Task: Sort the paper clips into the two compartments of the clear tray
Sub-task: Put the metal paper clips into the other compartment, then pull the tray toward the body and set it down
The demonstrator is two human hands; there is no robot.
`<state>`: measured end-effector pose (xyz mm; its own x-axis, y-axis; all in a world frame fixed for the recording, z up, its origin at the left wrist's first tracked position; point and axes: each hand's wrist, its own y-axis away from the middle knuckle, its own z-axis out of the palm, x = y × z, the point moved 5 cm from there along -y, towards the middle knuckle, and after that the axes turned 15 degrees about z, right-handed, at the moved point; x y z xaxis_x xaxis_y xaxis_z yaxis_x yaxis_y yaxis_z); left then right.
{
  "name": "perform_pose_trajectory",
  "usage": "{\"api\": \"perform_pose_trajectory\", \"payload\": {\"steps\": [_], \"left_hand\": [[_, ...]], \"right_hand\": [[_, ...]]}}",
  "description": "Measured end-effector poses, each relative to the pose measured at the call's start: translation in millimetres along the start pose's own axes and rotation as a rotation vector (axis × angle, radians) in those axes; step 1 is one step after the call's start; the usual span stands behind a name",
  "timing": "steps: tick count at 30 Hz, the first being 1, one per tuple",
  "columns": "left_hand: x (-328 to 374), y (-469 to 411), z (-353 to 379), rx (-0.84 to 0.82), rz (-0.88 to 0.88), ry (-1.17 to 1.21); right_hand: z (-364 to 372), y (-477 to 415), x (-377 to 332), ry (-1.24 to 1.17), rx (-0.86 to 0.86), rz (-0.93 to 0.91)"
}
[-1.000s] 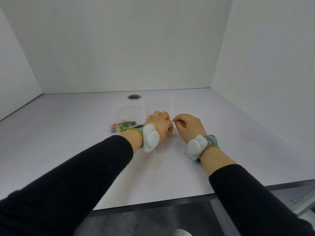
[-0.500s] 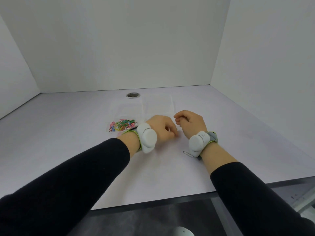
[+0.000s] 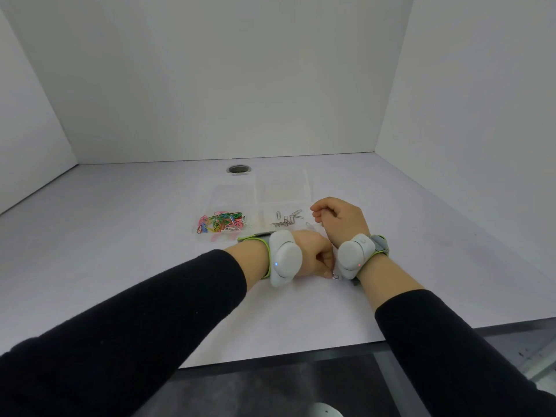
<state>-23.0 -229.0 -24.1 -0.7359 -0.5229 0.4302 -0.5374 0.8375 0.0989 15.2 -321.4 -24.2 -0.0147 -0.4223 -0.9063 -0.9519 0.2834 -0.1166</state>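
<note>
Two compartments of the clear tray (image 3: 284,188) hold clips: coloured paper clips (image 3: 221,221) in the left one, silver paper clips (image 3: 285,219) in the right. Nearer the person than the tray, the left hand (image 3: 310,255) is curled, fingertips pinching a single silver clip (image 3: 337,277) against the white surface (image 3: 120,236). The right hand (image 3: 340,216) hangs loosely closed at the tray's right edge, seemingly gripping nothing. White wrist devices (image 3: 284,260) partly block the view. Beyond the tray is a round metal hole (image 3: 239,169).
</note>
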Motion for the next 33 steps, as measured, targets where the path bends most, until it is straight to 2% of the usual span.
{"api": "perform_pose_trajectory", "payload": {"steps": [3, 5, 7, 9, 11, 13, 15, 18, 22, 24, 28, 33], "left_hand": [[-8.0, 3.7, -10.5, 0.065, -0.031, -0.071], [-19.2, 10.6, -29.9, 0.246, -0.084, -0.074], [-35.9, 20.8, -53.4, 0.500, -0.165, -0.055], [-54.7, 30.1, -67.8, 0.642, -0.267, -0.094], [-68.4, 31.4, -71.9, 0.612, -0.318, -0.198], [-75.8, 28.2, -71.4, 0.540, -0.307, -0.256], [-81.2, 28.0, -68.3, 0.550, -0.268, -0.252], [-102.5, 46.1, -77.6, 0.813, -0.289, -0.164], [-142.7, 87.1, -86.6, 1.054, -0.555, -0.088], [-160.4, 104.8, -89.1, 1.143, -0.666, 0.056], [-182.4, 115.8, -87.4, 1.171, -0.688, 0.440], [-187.7, 105.1, -84.1, 1.118, -0.624, 0.597]], "right_hand": [[0.3, 0.4, -0.6, 0.003, 0.002, -0.004], [0.9, 0.2, -0.2, 0.010, -0.002, -0.004], [1.7, 0.8, -0.8, 0.025, -0.003, -0.004], [2.8, 1.8, -1.4, 0.028, -0.004, -0.006], [2.2, 3.2, -1.6, 0.027, -0.003, -0.010], [1.4, 2.2, -3.9, 0.040, -0.010, -0.022], [1.2, 2.3, -3.4, 0.070, -0.017, -0.022], [3.8, -2.0, -6.5, 0.109, -0.004, -0.029], [7.5, -14.5, -21.3, 0.095, 0.076, -0.016], [13.3, -26.2, -26.6, 0.129, 0.089, 0.038], [27.9, -42.3, -19.4, 0.233, 0.051, 0.213], [38.6, -44.2, -7.8, 0.220, -0.032, 0.269]]}}
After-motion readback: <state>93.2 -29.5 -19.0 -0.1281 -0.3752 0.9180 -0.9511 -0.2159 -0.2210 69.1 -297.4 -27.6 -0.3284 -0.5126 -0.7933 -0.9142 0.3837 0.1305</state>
